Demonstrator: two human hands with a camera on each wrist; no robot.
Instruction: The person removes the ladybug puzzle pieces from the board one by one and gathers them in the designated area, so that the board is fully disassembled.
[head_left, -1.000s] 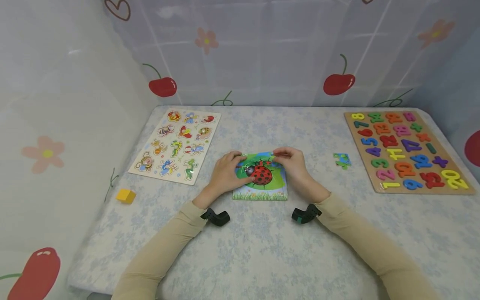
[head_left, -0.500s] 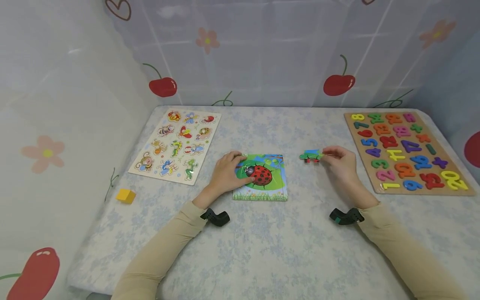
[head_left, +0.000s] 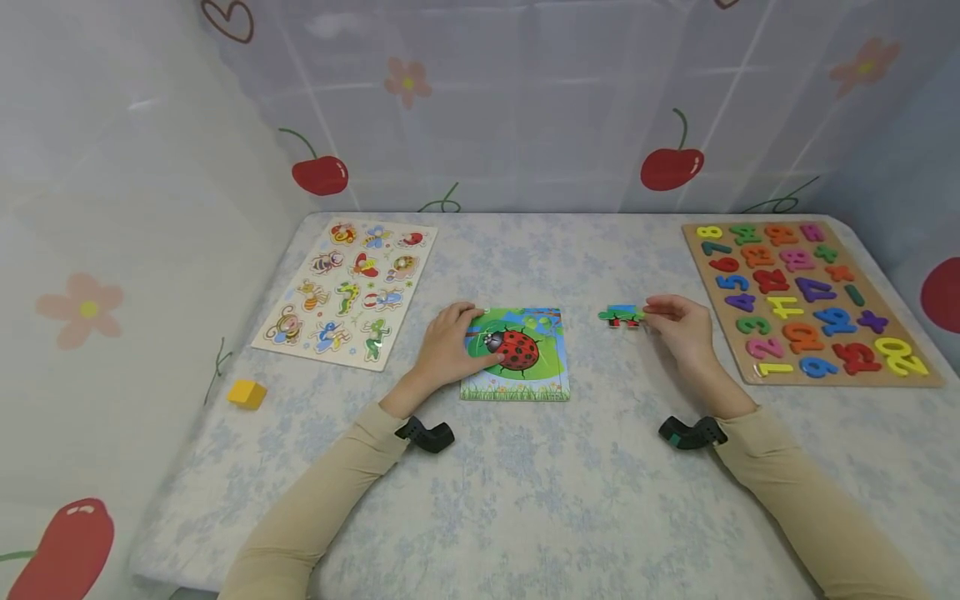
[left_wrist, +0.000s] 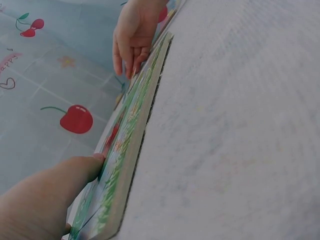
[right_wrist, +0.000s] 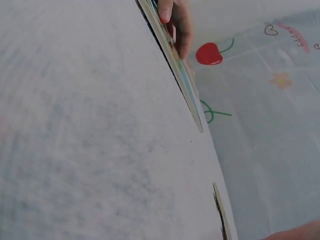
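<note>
Ladybug puzzle: lies flat on the table (head_left: 525, 500) in the middle, its left side under the left grip (head_left: 448, 346).
Left grip: spread wide, thumb lying on the picture, other fingers over the upper-left corner; it rests there without closing around the board.
Loose puzzle section (head_left: 622, 315): right of the ladybug puzzle (head_left: 515, 354) and apart from it; too small to tell whether it is one piece or several.
Right grip (head_left: 686, 333): fingertips drawn close together, seeming to pinch the section's right end.
Section's handling: probably light, thin and stiff; if joined, it may come apart when lifted by one end, so a pinch by opposite edges looks safest.
Puzzle's handling: the edge looks firm and fairly thick, the face shiny and perhaps slippery; best held by its sides.
Tabletop: covered in pale cloth with a faint blue floral print.
Far corners: bug board (head_left: 352, 357) on the left, number board (head_left: 832, 381) on the right.
Yellow block (head_left: 246, 394): near the left edge.
Room: pale sheeting (head_left: 487, 100) with cherries and flowers encloses the back and sides.
</note>
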